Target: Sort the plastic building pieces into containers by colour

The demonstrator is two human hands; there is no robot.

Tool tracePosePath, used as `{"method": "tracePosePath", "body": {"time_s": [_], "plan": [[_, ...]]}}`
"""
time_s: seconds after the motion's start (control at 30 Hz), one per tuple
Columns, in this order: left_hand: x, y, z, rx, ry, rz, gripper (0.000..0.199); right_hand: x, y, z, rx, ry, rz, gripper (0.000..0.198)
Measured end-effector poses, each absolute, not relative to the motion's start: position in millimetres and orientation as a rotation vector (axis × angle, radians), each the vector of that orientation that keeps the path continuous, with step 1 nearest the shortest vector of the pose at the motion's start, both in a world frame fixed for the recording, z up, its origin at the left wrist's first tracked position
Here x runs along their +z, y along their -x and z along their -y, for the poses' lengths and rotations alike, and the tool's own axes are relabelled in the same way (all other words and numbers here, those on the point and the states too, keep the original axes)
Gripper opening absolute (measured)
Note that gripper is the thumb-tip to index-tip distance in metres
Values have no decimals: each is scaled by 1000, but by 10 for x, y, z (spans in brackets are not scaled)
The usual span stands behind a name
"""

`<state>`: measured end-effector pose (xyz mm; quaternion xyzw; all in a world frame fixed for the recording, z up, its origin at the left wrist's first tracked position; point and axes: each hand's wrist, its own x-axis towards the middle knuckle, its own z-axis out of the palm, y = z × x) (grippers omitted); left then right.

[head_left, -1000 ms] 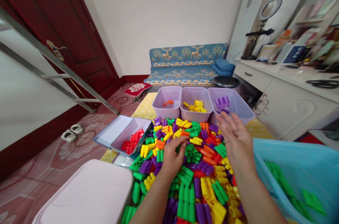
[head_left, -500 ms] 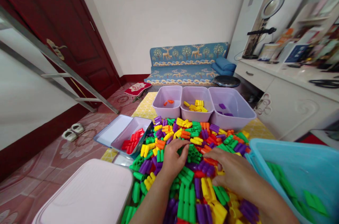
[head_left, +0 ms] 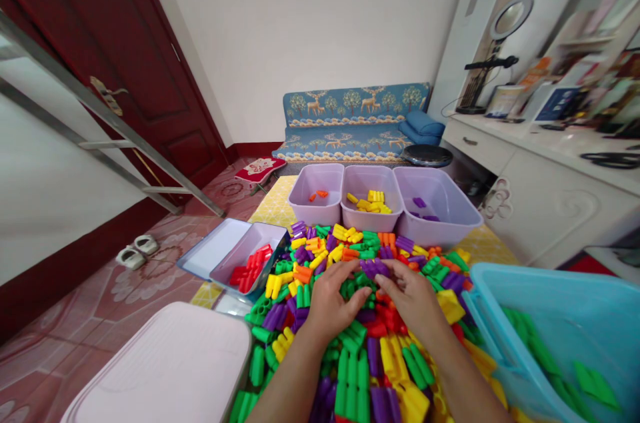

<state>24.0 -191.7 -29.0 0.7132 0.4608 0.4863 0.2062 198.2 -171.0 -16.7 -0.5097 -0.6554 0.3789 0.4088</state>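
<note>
A heap of plastic tube-shaped building blocks (head_left: 357,373) in green, purple, yellow, orange and red covers the table in front of me. Over the middle of the heap, my right hand (head_left: 407,293) pinches a purple block (head_left: 374,268) between thumb and fingers. My left hand (head_left: 333,296) is just to its left, thumb and fingers apart, with its fingertips close to the purple block; whether they touch it I cannot tell. Below and between both hands lie green blocks (head_left: 350,288), partly hidden by the left hand.
Behind the heap stand three lilac bins: one with orange pieces (head_left: 316,213), one with yellow (head_left: 373,222), one with purple (head_left: 440,230). A box of red blocks (head_left: 225,270) sits left, a blue tub (head_left: 550,276) with green blocks right, a pale lid (head_left: 165,363) front left.
My right hand has moved up and left toward the left hand and has taken up a purple block. The left hand has turned slightly, its thumb now pointing right.
</note>
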Motion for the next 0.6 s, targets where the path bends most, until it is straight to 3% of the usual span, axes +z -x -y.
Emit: {"method": "tracePosePath", "body": {"time_s": [0.23,0.47,0.6], "plan": [[-319,-226,1884,1405,-1929,-1250,21,-193,-1926,1746,948,1202,1777,28],[-321,-224,1885,1397,-1891,-1252,20,-248,-1924,1739,765,1163,1780,26],[-317,-222,1881,1346,-1924,-1236,22,-211,-1913,1777,812,1184,1747,21]]}}
